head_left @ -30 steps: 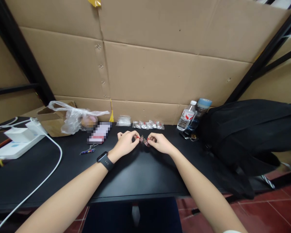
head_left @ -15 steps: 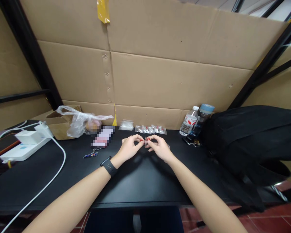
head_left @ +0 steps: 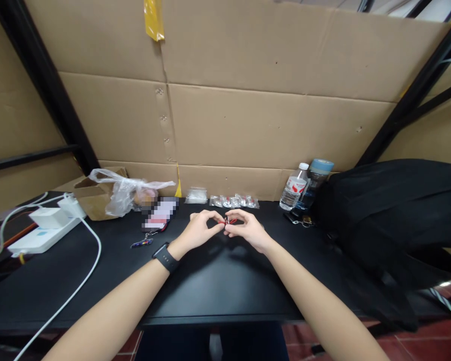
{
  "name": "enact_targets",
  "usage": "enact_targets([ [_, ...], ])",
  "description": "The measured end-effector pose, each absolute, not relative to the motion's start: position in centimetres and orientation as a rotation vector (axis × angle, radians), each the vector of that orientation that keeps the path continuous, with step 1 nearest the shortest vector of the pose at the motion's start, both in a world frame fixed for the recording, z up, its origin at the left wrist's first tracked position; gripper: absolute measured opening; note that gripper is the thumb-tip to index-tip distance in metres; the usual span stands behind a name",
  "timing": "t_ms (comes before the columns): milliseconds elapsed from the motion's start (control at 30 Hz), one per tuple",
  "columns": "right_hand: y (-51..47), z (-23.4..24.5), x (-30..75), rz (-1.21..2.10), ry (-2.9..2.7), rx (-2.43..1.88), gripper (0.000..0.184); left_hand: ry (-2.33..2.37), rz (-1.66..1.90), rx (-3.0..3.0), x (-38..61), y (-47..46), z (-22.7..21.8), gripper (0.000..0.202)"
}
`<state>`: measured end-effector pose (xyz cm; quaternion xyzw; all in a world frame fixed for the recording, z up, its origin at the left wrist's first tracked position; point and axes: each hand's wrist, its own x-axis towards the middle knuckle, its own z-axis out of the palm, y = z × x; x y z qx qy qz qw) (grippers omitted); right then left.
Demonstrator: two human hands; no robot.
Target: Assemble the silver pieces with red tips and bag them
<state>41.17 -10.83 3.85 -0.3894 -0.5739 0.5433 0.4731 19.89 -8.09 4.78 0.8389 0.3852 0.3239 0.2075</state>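
Above the middle of the black table, my left hand (head_left: 202, 228) and my right hand (head_left: 248, 229) meet fingertip to fingertip. Between them is a small red and silvery item (head_left: 227, 220), mostly covered by the fingers and too small to name. Thumb and index finger of each hand pinch it from either side. A black watch sits on my left wrist. Behind the hands lies a row of small clear packets (head_left: 234, 201) with round silvery and red pieces inside. Left of that row is a stack of clear plastic bags (head_left: 196, 195).
A phone (head_left: 160, 213) with a keychain, a plastic bag (head_left: 124, 193), a cardboard box (head_left: 93, 198) and a white power strip (head_left: 41, 235) with cables stand left. On the right are a water bottle (head_left: 293, 186), a blue-lidded bottle (head_left: 315, 180), keys (head_left: 306, 219) and a black backpack (head_left: 391, 210).
Both hands stay together in nearly the same place. The small item has turned a little between the fingers, and the camera view has shifted slightly.
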Motion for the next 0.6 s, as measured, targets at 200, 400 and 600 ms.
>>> enact_targets([
  [200, -10.7, 3.8, 41.5, 1.277, -1.47, -0.947, 0.054, 1.291, 0.882, 2.475, 16.1, -3.8, 5.2, 0.028],
  [400, -10.2, 4.2, 43.1, 1.213, -1.442, -0.991, 0.053, 1.754, 0.558, 2.638, 14.1, 2.3, 4.5, 0.026],
  [600, -9.5, 3.7, 44.1, 1.169, -1.439, -1.019, 0.054, 1.781, 0.504, 2.65, 13.6, 4.4, 4.7, 0.023],
])
